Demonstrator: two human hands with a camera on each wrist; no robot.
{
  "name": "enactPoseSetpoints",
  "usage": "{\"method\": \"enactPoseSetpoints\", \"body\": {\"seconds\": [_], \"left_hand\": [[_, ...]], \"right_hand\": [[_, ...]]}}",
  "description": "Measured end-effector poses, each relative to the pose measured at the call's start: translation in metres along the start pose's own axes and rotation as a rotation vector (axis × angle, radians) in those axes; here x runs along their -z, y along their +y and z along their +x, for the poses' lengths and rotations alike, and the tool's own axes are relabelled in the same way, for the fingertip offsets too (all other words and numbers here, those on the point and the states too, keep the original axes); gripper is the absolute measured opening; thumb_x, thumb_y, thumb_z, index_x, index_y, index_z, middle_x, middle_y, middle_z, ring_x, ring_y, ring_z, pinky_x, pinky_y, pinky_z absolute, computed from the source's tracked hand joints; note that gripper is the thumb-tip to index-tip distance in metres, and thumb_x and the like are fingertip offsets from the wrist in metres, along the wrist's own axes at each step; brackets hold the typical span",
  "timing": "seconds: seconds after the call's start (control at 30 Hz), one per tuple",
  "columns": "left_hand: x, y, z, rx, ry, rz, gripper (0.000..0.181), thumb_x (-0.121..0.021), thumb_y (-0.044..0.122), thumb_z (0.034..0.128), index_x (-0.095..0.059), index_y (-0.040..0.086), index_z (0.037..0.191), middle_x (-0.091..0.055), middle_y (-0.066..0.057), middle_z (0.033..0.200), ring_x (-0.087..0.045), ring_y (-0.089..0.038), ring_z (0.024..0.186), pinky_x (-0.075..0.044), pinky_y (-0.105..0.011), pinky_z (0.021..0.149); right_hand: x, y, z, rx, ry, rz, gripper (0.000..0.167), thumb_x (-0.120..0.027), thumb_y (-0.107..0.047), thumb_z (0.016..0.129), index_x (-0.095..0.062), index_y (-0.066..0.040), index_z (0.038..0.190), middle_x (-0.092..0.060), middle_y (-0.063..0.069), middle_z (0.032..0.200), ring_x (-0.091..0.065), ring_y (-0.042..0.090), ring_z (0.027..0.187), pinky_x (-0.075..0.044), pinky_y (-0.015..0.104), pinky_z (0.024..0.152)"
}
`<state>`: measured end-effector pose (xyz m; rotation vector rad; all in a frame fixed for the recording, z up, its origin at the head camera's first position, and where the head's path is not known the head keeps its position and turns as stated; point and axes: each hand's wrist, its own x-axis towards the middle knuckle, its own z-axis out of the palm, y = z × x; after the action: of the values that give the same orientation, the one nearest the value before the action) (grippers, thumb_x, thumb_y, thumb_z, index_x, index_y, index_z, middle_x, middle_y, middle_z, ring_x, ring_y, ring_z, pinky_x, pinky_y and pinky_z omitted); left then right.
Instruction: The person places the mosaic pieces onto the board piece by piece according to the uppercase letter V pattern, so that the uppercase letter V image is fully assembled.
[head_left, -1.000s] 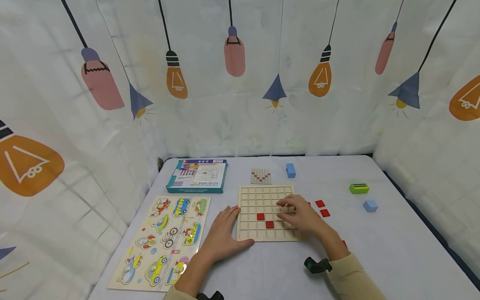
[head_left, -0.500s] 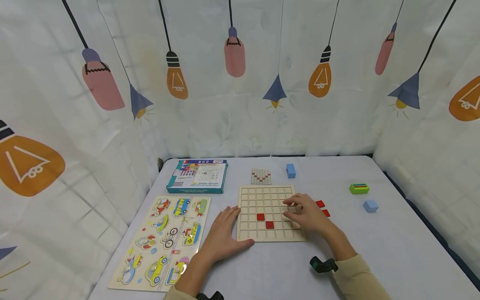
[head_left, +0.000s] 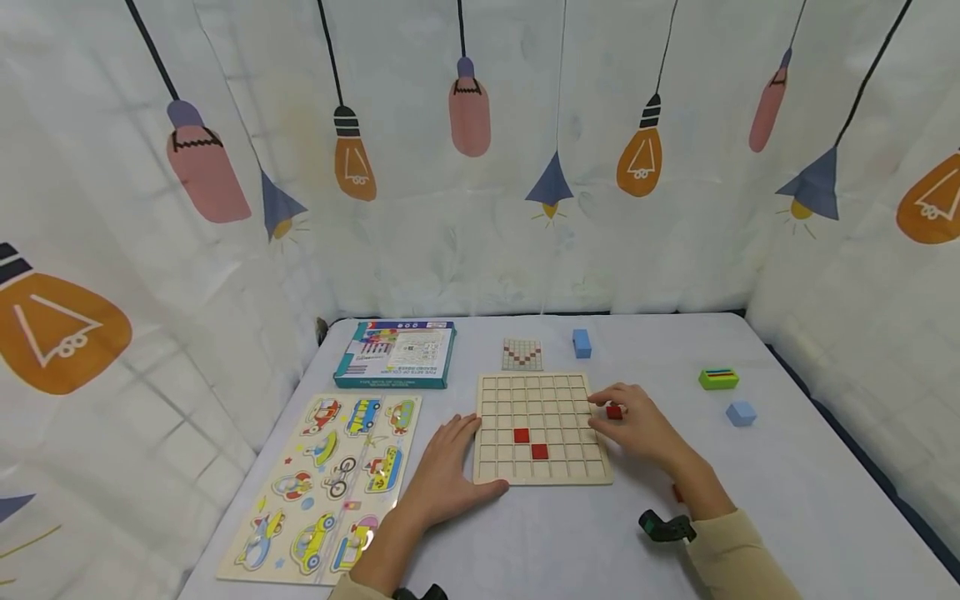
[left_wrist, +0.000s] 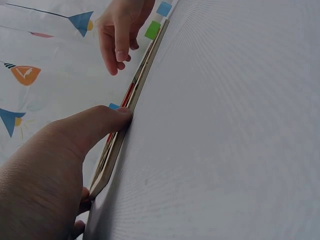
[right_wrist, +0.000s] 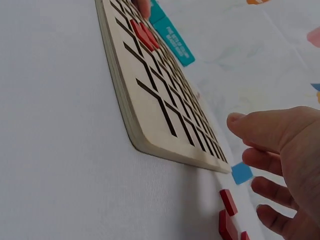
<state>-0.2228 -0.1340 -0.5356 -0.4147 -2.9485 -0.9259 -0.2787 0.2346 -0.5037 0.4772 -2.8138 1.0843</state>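
A wooden grid board (head_left: 543, 475) lies flat, with one red tile (head_left: 521, 435) and another red tile (head_left: 539, 452) in its cells. My left hand (head_left: 450, 467) rests at the board's left side, its thumb on the near edge in the left wrist view. Just beyond the board's right edge, my right hand (head_left: 633, 421) hovers with thumb and fingers apart, holding nothing. A loose red tile (head_left: 614, 412) shows between its fingers and palm in the head view; in the right wrist view several red tiles (right_wrist: 228, 202) lie below the fingers.
A vehicle puzzle board (head_left: 300, 450) lies on the left, a teal box (head_left: 393, 354) behind it. Beyond the grid are a small pattern card (head_left: 522, 354) and a blue block (head_left: 581, 343). A green block (head_left: 718, 379) and a light blue block (head_left: 741, 413) stand to the right.
My right hand has moved right, from above the board to past its right edge, over the loose red tiles. My left hand and the two tiles in the grid have stayed put.
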Motion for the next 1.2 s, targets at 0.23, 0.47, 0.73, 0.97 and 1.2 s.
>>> {"method": "enactPoseSetpoints", "body": {"seconds": [0.23,0.47,0.73,0.97,1.2], "left_hand": [[-0.001,0.000,-0.001,0.009,-0.001,0.001,0.117,-0.081,0.082,0.0792,-0.043,0.023,0.172,-0.040,0.005,0.180,-0.025,-0.027,0.173,-0.024,-0.058,0.142],[-0.001,0.000,-0.001,0.009,0.001,-0.001,0.117,-0.081,0.082,0.0789,-0.044,0.022,0.172,-0.040,0.005,0.179,-0.025,-0.027,0.173,-0.024,-0.058,0.142],[0.000,-0.002,-0.001,0.002,0.004,0.007,0.117,-0.081,0.082,0.0788,-0.044,0.021,0.171,-0.040,0.003,0.179,-0.026,-0.029,0.173,-0.025,-0.058,0.141],[0.000,-0.002,-0.001,-0.016,0.015,0.008,0.117,-0.082,0.081,0.0789,-0.045,0.019,0.170,-0.042,0.002,0.178,-0.029,-0.031,0.171,-0.027,-0.060,0.140],[-0.001,-0.001,0.001,-0.005,0.002,0.012,0.116,-0.081,0.082,0.0795,-0.044,0.021,0.171,-0.041,0.003,0.179,-0.027,-0.029,0.172,-0.025,-0.057,0.141]], "right_hand": [[0.010,0.011,-0.003,-0.024,0.015,-0.036,0.038,-0.087,-0.023,0.099,-0.079,-0.015,0.135,-0.074,0.003,0.132,-0.056,0.027,0.118,-0.055,0.043,0.095],[0.015,0.022,-0.002,-0.072,0.012,-0.065,0.040,-0.087,-0.025,0.099,-0.078,-0.017,0.137,-0.072,0.003,0.134,-0.054,0.025,0.119,-0.056,0.041,0.096],[0.014,0.032,0.000,-0.079,0.009,-0.080,0.038,-0.086,-0.025,0.099,-0.078,-0.017,0.135,-0.072,0.004,0.132,-0.053,0.025,0.117,-0.056,0.039,0.093],[0.011,0.034,0.001,-0.045,0.022,-0.103,0.036,-0.087,-0.023,0.098,-0.080,-0.014,0.132,-0.074,0.007,0.130,-0.054,0.026,0.112,-0.052,0.036,0.088],[0.010,0.036,0.001,-0.047,0.015,-0.126,0.035,-0.087,-0.025,0.099,-0.080,-0.014,0.131,-0.074,0.008,0.131,-0.054,0.028,0.112,-0.051,0.038,0.090]]}}
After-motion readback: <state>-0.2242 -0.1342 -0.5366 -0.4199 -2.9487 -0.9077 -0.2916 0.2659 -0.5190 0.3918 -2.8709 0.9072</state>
